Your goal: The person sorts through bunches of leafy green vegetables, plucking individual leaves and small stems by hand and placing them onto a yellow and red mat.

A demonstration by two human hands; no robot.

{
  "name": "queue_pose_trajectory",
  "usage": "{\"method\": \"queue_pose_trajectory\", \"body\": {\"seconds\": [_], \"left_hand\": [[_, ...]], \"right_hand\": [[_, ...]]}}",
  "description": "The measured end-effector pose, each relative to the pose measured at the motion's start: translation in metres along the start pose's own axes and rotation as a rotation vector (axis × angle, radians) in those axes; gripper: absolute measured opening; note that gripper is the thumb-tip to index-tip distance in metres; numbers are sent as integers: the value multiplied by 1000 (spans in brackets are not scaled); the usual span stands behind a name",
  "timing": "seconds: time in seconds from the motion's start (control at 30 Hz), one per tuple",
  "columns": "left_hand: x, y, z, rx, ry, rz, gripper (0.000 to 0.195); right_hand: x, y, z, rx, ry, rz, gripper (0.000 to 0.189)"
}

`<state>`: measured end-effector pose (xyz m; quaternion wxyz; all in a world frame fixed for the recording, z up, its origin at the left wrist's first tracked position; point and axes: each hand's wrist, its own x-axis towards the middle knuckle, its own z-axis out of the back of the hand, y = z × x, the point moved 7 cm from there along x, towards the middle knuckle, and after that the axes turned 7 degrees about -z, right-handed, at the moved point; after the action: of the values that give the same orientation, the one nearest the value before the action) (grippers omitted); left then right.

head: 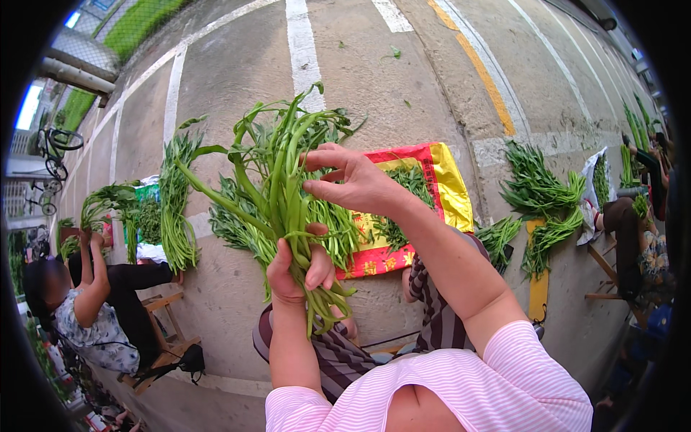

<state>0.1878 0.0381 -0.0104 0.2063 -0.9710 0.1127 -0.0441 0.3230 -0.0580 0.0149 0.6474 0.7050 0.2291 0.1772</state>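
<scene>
My left hand (302, 267) is wrapped around the lower stems of a bunch of water spinach (278, 189), held upright in front of me. Stem ends poke out below my fist, and leafy tips droop at the top. Beside the upper stems, my right hand (351, 178) has its fingers spread and thumb apart; whether its fingertips touch the stalks I cannot tell. Behind the bunch, a red and yellow sack (453, 189) lies flat on the concrete with loose picked leaves (407, 183) on it. More long green stems (337, 227) lie at its left side, partly hidden by the held bunch.
To the left, a person (92, 308) on a wooden stool (167, 351) holds greens near a laid-out pile (178, 205). Further heaps of greens (540, 183) lie at right, beside another seated person (621, 232). Painted lines (302, 48) cross the concrete; bicycles (56, 154) stand far left.
</scene>
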Motion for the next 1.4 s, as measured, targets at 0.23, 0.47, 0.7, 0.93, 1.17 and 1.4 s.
{"method": "queue_pose_trajectory", "body": {"seconds": [0.23,0.47,0.7,0.93,1.17,1.4], "left_hand": [[-1,5,-1,-9,23,20,69],[2,0,-2,-72,-17,-25,69],[3,-11,-4,-159,3,-96,69],[5,-5,-6,-158,17,-64,70],[3,-1,-8,-152,45,-37,70],[4,7,0,40,3,-16,67]], "right_hand": [[-2,2,-7,311,122,-141,37],[-4,-3,-3,152,158,-188,24],[-10,-3,-13,179,308,-330,30],[-5,-9,-12,231,243,-272,39],[-7,-19,-19,388,220,-525,36],[-4,-26,-15,364,133,-473,36]]}}
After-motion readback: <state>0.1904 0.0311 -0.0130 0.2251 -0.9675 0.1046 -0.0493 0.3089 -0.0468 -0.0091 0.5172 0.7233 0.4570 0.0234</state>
